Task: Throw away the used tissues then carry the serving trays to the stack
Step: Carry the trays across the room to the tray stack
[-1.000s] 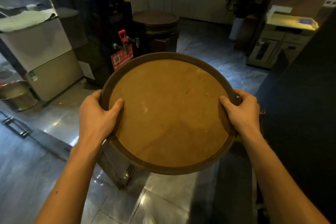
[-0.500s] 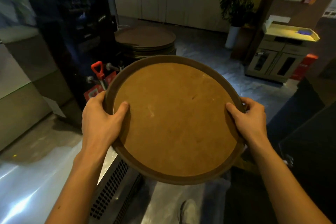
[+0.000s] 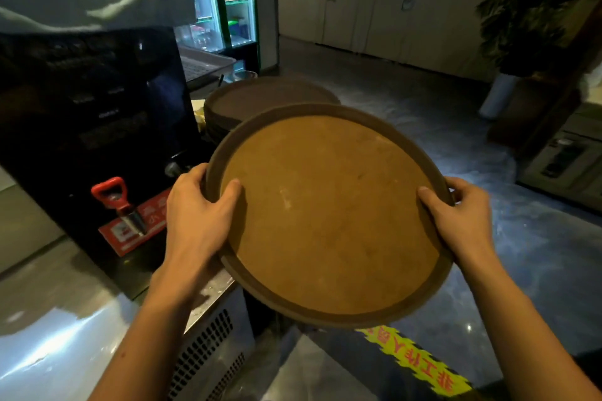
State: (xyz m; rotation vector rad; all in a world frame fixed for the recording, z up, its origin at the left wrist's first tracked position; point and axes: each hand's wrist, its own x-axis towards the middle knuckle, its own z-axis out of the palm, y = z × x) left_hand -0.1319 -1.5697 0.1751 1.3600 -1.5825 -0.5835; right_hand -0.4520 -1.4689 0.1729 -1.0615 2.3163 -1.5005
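I hold a round brown serving tray (image 3: 329, 215) with a dark raised rim, level in front of me. My left hand (image 3: 195, 215) grips its left rim, thumb on the tray's face. My right hand (image 3: 456, 218) grips the right rim the same way. The tray is bare; no tissues show. Just beyond its far edge sits a stack of similar round trays (image 3: 260, 101) on the counter, partly hidden by the tray I carry.
A black hot-water dispenser (image 3: 91, 127) with a red tap handle (image 3: 110, 195) stands on the steel counter (image 3: 49, 335) at left. A lit drinks fridge (image 3: 224, 0) is behind. A potted plant (image 3: 534, 19) and cabinet are at right. Yellow floor tape (image 3: 413, 365) lies below.
I have walked forward and turned left; the tray stack is much nearer, now right behind the carried tray. Both hands keep the same grip on the rim.
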